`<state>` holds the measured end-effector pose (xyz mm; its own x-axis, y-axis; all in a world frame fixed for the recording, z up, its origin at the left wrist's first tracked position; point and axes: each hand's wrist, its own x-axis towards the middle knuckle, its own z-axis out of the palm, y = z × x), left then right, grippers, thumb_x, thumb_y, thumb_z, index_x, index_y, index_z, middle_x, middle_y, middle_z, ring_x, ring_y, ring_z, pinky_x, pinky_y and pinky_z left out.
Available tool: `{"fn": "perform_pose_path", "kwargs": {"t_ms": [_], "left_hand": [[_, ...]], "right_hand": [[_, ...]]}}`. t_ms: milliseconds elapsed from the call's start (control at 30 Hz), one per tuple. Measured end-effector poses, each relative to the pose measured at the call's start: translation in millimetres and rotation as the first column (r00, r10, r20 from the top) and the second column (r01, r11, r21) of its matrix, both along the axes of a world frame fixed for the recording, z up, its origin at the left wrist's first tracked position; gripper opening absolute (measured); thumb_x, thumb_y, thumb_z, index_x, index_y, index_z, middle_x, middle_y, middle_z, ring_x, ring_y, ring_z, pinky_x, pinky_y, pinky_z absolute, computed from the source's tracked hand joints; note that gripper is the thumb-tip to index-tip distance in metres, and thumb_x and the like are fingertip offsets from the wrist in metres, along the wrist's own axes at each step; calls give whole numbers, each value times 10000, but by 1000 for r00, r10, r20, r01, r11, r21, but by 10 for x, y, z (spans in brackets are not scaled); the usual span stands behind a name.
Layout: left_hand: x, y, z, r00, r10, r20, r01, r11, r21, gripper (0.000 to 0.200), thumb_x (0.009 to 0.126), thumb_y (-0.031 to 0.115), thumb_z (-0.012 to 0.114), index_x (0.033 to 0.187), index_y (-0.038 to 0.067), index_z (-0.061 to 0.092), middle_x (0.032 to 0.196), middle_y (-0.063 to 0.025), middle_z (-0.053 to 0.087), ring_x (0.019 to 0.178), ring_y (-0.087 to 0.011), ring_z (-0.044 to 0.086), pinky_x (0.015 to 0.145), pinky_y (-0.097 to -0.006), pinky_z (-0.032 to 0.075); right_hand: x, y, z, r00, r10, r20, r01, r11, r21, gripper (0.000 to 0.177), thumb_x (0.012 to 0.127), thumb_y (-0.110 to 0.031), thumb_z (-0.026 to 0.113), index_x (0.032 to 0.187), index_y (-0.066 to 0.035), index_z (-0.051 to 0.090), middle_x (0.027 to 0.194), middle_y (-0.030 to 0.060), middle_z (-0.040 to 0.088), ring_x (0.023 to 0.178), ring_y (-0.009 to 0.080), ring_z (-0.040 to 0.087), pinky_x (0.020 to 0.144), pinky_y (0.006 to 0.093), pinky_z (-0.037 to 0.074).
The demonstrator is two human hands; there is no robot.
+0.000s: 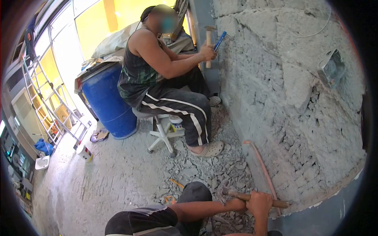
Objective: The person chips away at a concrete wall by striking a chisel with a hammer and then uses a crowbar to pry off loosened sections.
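Both hands grip a wooden-handled hammer (227,193): left hand (237,205) near its head, right hand (260,202) at mid-handle. It sits at the foot of the chipped wall (283,98), above floor rubble (204,169). A seated person (157,67) works nearby.

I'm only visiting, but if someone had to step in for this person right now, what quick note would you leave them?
Left hand and right hand: both closed on the wooden handle of the hammer, its head held low by the wall, beside an orange pipe.
Done: much of the wall is chipped rough, and rubble lies along its foot.
Left: smoother patches remain higher up.
Nearby: another person on a stool holds a blue chisel to the same wall.
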<state>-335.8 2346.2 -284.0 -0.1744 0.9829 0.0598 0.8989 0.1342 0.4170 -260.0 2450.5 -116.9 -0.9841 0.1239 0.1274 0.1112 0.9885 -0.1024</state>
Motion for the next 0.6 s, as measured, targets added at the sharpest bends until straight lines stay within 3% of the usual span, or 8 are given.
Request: {"fn": "perform_pose_path", "kwargs": {"t_ms": [67,133,200,300,367,500,600], "left_hand": [[-11,51,-247,999,26,-34,-25,1000,11,205,686,211,643,862,104,650,856,-101,637,792,-290,596,716,-412,480],[51,14,211,999,43,-16,-44,996,-77,202,687,212,644,859,108,649,856,-100,638,798,-289,599,720,-411,481],[57,8,297,998,57,-6,-58,984,-167,198,687,213,644,857,112,649,855,-100,639,803,-288,601,723,-410,482],[25,36,196,994,-24,-107,17,998,-66,180,688,204,643,842,111,647,844,-96,635,795,-283,597,711,-415,475],[12,38,167,999,-47,-7,46,990,-137,209,703,191,672,863,60,644,897,-140,658,810,-328,623,743,-454,483],[41,84,-151,995,11,-103,-19,996,-85,207,702,173,657,871,55,638,894,-141,652,808,-326,619,729,-456,480],[-92,-8,-226,997,25,76,-22,999,-39,172,682,188,644,821,88,630,827,-113,625,789,-293,599,702,-422,469]], "right_hand": [[-8,7,6,998,3,58,-3,1000,9,113,653,-160,711,718,-76,674,663,138,664,626,306,670,637,419,525],[-7,6,-1,998,11,65,-12,1000,20,117,655,-165,712,721,-76,675,661,138,663,625,304,669,633,417,524],[-15,2,-11,998,16,66,-18,999,30,120,657,-169,713,724,-77,675,658,137,662,624,303,669,629,415,523],[-8,8,-11,999,-9,45,8,1000,17,145,649,-183,729,735,-79,676,669,128,665,629,292,668,636,406,523],[6,4,7,997,19,73,-23,999,44,181,649,-214,748,757,-83,684,692,121,671,658,285,671,655,399,524],[-7,-10,71,988,-15,151,11,1000,28,209,654,-247,761,773,-89,693,714,117,677,686,282,676,681,396,524],[-44,12,35,979,-14,203,5,999,44,233,658,-273,767,785,-90,699,716,113,679,695,283,678,687,401,524]]}}
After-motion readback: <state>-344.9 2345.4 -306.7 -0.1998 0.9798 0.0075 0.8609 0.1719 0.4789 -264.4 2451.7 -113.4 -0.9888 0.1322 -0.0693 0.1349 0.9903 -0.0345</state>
